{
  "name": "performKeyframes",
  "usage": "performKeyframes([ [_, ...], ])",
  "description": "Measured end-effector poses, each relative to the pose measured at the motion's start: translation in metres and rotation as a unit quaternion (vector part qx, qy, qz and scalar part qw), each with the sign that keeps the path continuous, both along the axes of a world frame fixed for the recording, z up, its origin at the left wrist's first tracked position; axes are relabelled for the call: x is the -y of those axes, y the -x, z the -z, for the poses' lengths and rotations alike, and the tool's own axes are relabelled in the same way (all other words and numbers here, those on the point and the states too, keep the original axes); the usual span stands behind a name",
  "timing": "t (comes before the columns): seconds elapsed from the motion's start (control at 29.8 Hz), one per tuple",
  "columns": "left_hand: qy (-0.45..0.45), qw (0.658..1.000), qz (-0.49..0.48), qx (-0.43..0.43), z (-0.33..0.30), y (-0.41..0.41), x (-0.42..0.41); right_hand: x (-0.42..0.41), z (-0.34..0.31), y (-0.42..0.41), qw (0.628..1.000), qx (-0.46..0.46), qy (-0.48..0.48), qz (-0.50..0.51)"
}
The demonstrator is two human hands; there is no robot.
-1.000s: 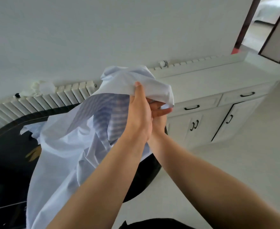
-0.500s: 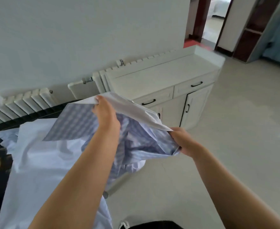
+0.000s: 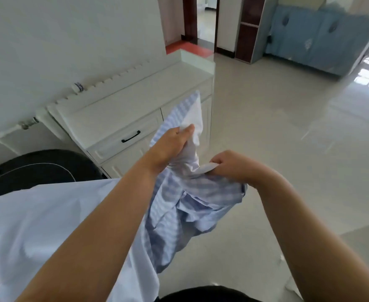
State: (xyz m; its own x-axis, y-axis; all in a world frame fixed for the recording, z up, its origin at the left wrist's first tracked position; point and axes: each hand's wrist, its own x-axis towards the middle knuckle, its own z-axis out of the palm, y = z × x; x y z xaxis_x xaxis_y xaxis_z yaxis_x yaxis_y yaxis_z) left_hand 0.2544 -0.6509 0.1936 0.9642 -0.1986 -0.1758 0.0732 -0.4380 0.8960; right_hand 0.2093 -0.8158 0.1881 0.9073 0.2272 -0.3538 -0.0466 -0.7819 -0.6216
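Note:
A pale blue and white striped shirt (image 3: 179, 205) hangs bunched in the air in front of me. My left hand (image 3: 170, 144) grips a fold of it near the top, with a white flap sticking up above the fingers. My right hand (image 3: 233, 166) pinches another white edge of the same shirt just to the right and a little lower. The rest of the cloth (image 3: 48, 225) spreads wide to the lower left, under my left forearm.
A white cabinet (image 3: 122, 110) with black drawer handles stands along the wall to the left. A white radiator (image 3: 15, 136) runs behind it. A black round table (image 3: 37, 168) lies at the left. Pale tiled floor (image 3: 288, 127) stretches right toward a doorway (image 3: 205, 25).
The view has swung right toward the open room. My hands have come closer together and lower, and the shirt is more bunched between them.

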Motion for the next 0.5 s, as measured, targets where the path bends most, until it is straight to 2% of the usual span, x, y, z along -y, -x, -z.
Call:
performKeyframes([
  [0.07, 0.005, 0.993, 0.121, 0.007, 0.002, 0.010, 0.022, 0.010, -0.005, -0.004, 0.996, 0.052, -0.063, 0.027],
  [0.13, 0.002, 0.980, 0.199, 0.013, -0.001, 0.015, 0.032, 0.022, -0.009, -0.006, 0.985, 0.066, -0.133, 0.086],
  [0.23, -0.077, 0.962, 0.263, 0.021, -0.003, 0.015, 0.041, 0.046, -0.012, -0.007, 0.928, 0.039, -0.315, 0.195],
  [0.3, -0.122, 0.956, 0.249, 0.096, 0.002, 0.014, 0.051, 0.057, -0.014, -0.008, 0.899, 0.048, -0.377, 0.216],
  [0.37, -0.099, 0.966, 0.183, 0.157, 0.007, 0.008, 0.058, 0.064, -0.014, -0.010, 0.891, 0.060, -0.394, 0.219],
  [0.5, -0.009, 0.982, 0.053, 0.182, 0.013, -0.011, 0.054, 0.070, 0.009, -0.010, 0.918, 0.085, -0.321, 0.215],
])
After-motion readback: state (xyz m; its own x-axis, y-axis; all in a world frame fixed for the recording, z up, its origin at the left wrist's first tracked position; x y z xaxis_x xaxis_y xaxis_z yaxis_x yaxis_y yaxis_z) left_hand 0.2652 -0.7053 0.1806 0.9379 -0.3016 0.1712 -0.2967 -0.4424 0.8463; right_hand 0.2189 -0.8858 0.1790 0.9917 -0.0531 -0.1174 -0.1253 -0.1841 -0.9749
